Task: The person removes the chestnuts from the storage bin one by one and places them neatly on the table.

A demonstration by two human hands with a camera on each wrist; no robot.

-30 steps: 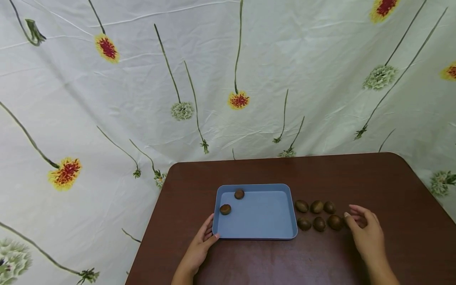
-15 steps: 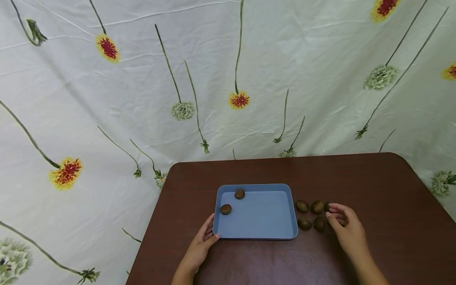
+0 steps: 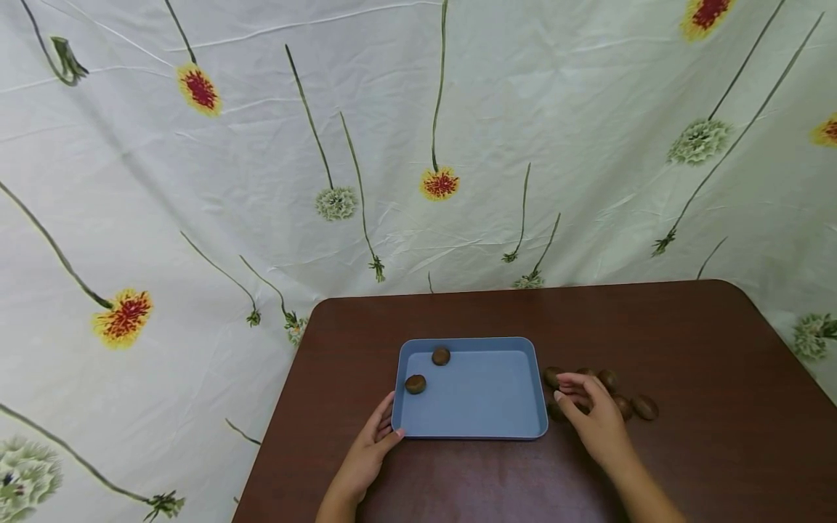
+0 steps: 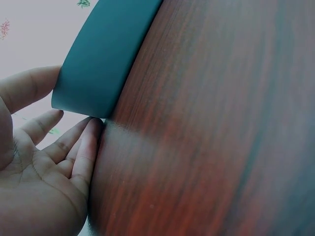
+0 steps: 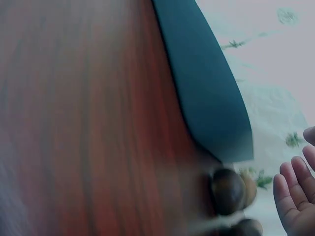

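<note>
A shallow blue tray (image 3: pixel 477 396) lies on the table with two small, rounded brown chestnut-like things (image 3: pixel 415 384) in its left part. My left hand (image 3: pixel 360 461) grips its near left corner, thumb on the rim and fingers along the side. Right of the tray is a cluster of similar brown things (image 3: pixel 608 379), glossy in the right wrist view (image 5: pixel 229 191). Above the cluster's left part is my right hand (image 3: pixel 598 425), thumb and fingers apart, hiding some of them. I see nothing in its fingers (image 5: pixel 290 184).
The dark brown wooden table (image 3: pixel 706 341) has rounded far corners. Behind it hangs a white cloth (image 3: pixel 575 109) with printed flowers. One brown thing (image 3: pixel 645 407) lies at the cluster's right end.
My right hand has moved left over the brown things, from their right end towards the tray. The rightmost one now shows where the hand was. The left hand and tray are still.
</note>
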